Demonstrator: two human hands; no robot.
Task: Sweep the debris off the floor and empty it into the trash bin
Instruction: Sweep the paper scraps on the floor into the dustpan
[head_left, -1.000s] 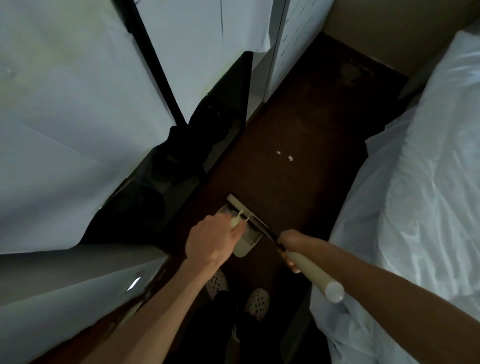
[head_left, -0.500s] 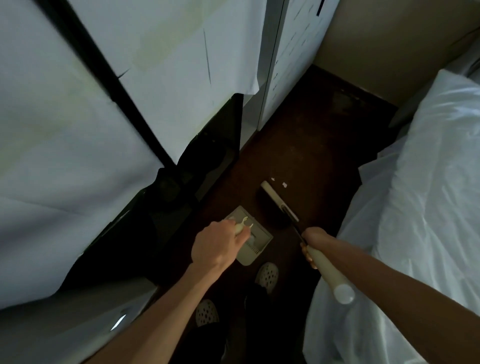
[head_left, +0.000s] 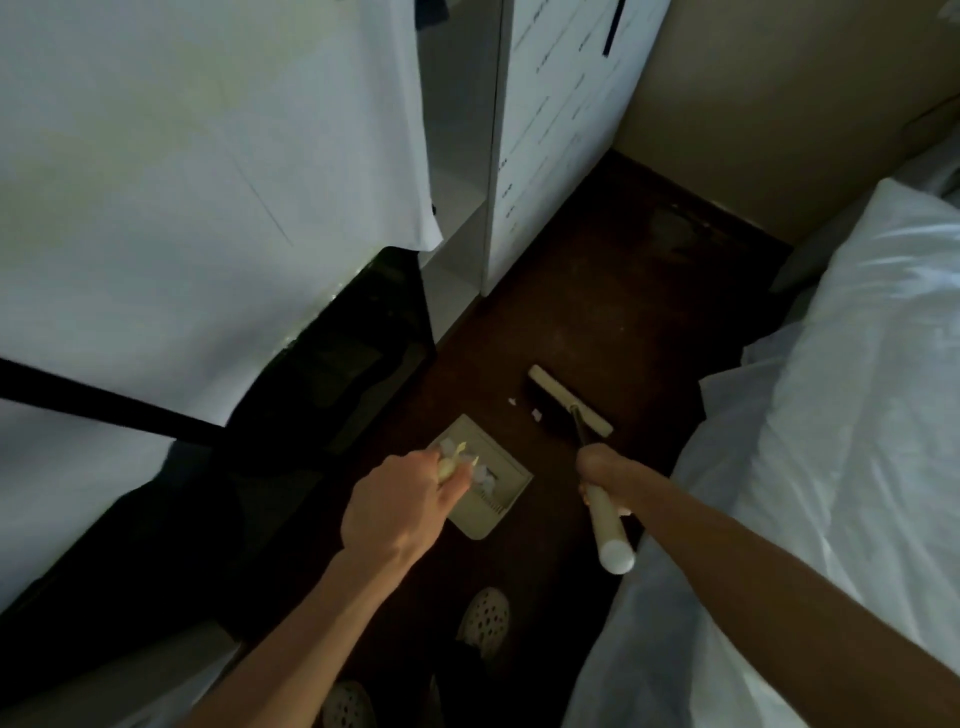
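We stand on the dark floor between bed and cupboards. Our right hand grips the broom, its head down just behind two white scraps. Our left hand is closed round the dustpan handle; the pan already holds some scraps. We judge the sweeping nearly done; the emptying remains, no bin in sight.

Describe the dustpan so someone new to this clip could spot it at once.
Start at the dark floor between the white cabinets and the plastic-covered bed. The dustpan, held by the left hand, lies left of the broom head. It alone is a pale square tray holding white scraps.
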